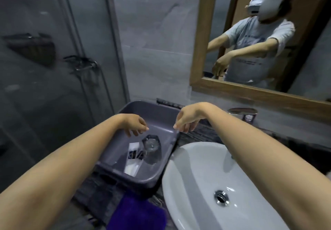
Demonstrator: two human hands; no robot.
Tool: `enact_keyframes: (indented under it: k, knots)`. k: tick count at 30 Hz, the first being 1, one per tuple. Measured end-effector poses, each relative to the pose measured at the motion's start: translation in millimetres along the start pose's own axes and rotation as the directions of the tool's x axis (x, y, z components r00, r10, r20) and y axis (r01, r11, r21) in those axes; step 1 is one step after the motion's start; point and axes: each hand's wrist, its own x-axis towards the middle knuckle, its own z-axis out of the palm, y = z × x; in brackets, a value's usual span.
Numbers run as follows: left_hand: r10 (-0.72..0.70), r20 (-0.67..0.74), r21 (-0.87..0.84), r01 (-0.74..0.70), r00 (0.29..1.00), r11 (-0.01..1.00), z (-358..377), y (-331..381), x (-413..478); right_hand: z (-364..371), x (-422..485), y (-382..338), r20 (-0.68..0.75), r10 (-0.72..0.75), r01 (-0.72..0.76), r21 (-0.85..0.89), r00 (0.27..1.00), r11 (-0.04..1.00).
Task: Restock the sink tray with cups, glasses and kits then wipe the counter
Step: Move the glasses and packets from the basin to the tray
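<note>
**K:** Bare fingers [141,127] on the left hand [133,123] are loosely curled, holding nothing, hovering over the tray [154,177]. Right hand [186,120] the same: fingers drooping, slack, nothing in them, above the tray's right rim.

**M:** And the glass?

**K:** Glass [151,149] is inside the tray, near the right wall, below and between both hands. Clear, faceted, tumbler shape. Can't tell for sure if it is mouth-up or inverted.

**M:** Handling?

**K:** Judgement only: rigid, fragile, smooth walls, so likely slippery if wet. Moderate weight for its size. Best hold is around the side wall with thumb opposite fingers, not by the rim edge. Set down gently, the plastic tray gives little cushion.

**M:** Kits?

**K:** Kits [133,156] lie flat in the tray just left of the glass, touching or nearly so. Thin sachets, white with dark print, text unreadable. Light, flexible, easy to pinch at an edge. Exact count unclear.

**M:** Surroundings?

**K:** Tray is grey-purple plastic, sitting on the dark counter [96,194] beside the white sink [193,185]. Purple cloth [136,213] lies on the counter at the near edge, just below the tray. Wipe step looks not yet done. Wood-framed mirror [197,54] above the sink.
</note>
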Motion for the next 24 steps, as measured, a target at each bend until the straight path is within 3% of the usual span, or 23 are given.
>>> enact_keyframes:
  k: [5,9,14,24]
  knots:
    - [-0.018,-0.035,-0.062,0.016,0.999,0.998,2,-67,34,38,70,-44,-0.048,-0.08,0.069,-0.199,0.996,0.978]
    - [-0.045,-0.005,-0.179,0.044,0.999,0.983,29,-107,59,78,115,-53,0.021,-0.087,0.089,-0.257,0.996,0.962]
    - [-0.062,-0.037,-0.266,0.05,0.997,0.963,53,-129,77,105,138,-45,0.002,-0.057,0.054,-0.348,0.998,0.936]
    - [-0.281,0.115,-0.247,0.301,0.953,0.921,72,-117,86,113,143,-26,-0.268,-0.111,0.049,-0.226,0.957,0.973]
